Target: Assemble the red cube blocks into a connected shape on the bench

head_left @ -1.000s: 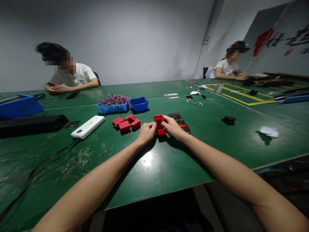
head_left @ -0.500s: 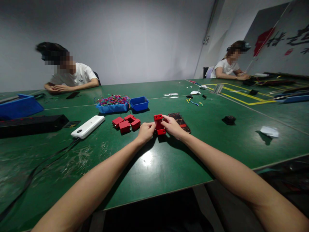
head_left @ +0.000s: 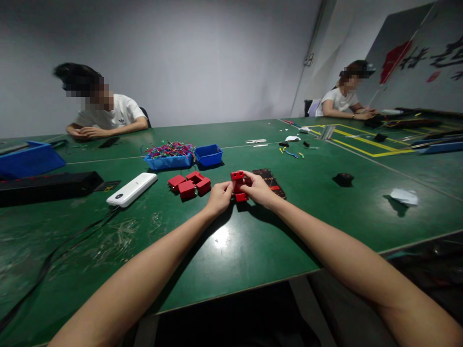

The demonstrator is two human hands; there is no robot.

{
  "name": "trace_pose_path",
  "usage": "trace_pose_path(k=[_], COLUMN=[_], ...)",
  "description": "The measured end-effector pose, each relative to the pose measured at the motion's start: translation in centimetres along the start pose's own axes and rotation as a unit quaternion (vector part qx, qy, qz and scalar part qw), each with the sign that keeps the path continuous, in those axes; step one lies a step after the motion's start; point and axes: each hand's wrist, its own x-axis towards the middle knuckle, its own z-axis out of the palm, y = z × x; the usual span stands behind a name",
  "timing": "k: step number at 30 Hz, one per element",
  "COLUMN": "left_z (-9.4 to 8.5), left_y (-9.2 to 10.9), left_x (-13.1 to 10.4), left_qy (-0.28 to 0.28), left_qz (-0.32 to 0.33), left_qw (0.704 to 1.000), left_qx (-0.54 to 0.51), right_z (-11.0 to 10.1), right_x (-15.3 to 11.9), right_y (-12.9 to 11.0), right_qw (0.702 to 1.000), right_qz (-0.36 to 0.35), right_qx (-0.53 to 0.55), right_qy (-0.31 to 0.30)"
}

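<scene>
A red bracket-like block (head_left: pixel 238 175) with holes in its top and bottom ends is held up between my two hands, just over the table. My left hand (head_left: pixel 219 198) pinches its left side, fingers closed. On the other side my right hand (head_left: pixel 259 189) grips it with thumb and fingers, which cover part of its middle. Several similar red blocks (head_left: pixel 187 189) lie grouped to the left of my left hand. Behind my right hand, a phone (head_left: pixel 269 180) with a lit timer lies on the table, partly covered by the hand.
On the green table (head_left: pixel 253 260) are a blue bin of coloured wires (head_left: pixel 170 161), a smaller blue bin (head_left: pixel 209 155), a white power bank (head_left: pixel 132 189) with a cable, a black block (head_left: pixel 343 180) and crumpled paper (head_left: pixel 404 196). Two people sit across the table.
The red block has shifted very slightly in my hands, and my right fingers cover a little more of its lower part. Otherwise both hands stay in place.
</scene>
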Motion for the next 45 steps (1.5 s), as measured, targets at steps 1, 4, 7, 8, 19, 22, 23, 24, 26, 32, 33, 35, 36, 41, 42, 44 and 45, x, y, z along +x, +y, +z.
trace_pose_path(k=[1,4,7,8,19,22,23,24,26,32,33,35,36,41,42,44,45], left_z=[0.0,0.1,0.2,0.3,0.3,0.3,0.3,0.3,0.4,0.3,0.3,0.2,0.2,0.2,0.3,0.4,0.4], left_y=[0.0,0.0,-0.1,-0.1,0.6,0.2,0.1,-0.1,-0.4,-0.4,-0.3,-0.2,-0.2,-0.3,-0.3,-0.3,-0.3], left_x=[0.0,0.0,0.0,0.0,-0.1,0.0,0.1,0.1,0.2,0.1,0.0,0.0,-0.1,0.0,0.0,0.0,0.0], left_qy=[0.0,0.002,-0.007,-0.014,-0.023,-0.014,-0.012,-0.011,-0.01,0.03,0.042,0.057,0.058,0.035,0.029,0.02,0.019], left_qz=[0.004,0.021,0.026,0.024,0.012,0.008,0.007,0.005,0.001,0.012,0.014,0.019,0.021,0.038,0.043,0.05,0.05], left_qw=[1.0,1.0,1.0,1.0,0.998,0.998,0.998,0.998,0.998,0.999,0.999,0.998,0.998,0.998,0.998,0.998,0.998], left_qx=[0.001,-0.016,-0.016,-0.01,-0.056,-0.064,-0.063,-0.061,-0.057,-0.03,-0.021,-0.008,-0.004,-0.023,-0.03,-0.041,-0.045], right_z=[0.0,0.2,0.3,0.4,0.4,0.5,0.5,0.5,0.5,0.5,0.5,0.4,0.4,0.2,0.2,0.2,0.2], right_x=[0.0,0.0,0.0,-0.1,-0.3,-0.3,-0.3,-0.3,-0.3,-0.1,-0.1,-0.1,0.0,0.1,0.1,0.1,0.1], right_y=[0.1,0.0,-0.5,-0.7,-1.0,-1.0,-1.0,-1.1,-1.0,-0.8,-0.7,-0.4,-0.3,0.0,0.0,0.1,0.1], right_qw=[1.0,0.998,0.994,0.992,0.988,0.989,0.989,0.989,0.99,0.99,0.991,0.993,0.994,0.993,0.992,0.99,0.989], right_qz=[-0.002,-0.023,-0.081,-0.1,-0.129,-0.122,-0.119,-0.116,-0.114,-0.11,-0.104,-0.093,-0.09,-0.094,-0.098,-0.104,-0.106], right_qx=[0.002,0.016,0.014,0.008,-0.012,-0.013,-0.015,-0.017,-0.025,-0.037,-0.033,-0.027,-0.027,-0.038,-0.043,-0.055,-0.06], right_qy=[0.012,0.048,0.075,0.082,0.084,0.084,0.084,0.084,0.085,0.081,0.076,0.067,0.064,0.067,0.071,0.082,0.087])
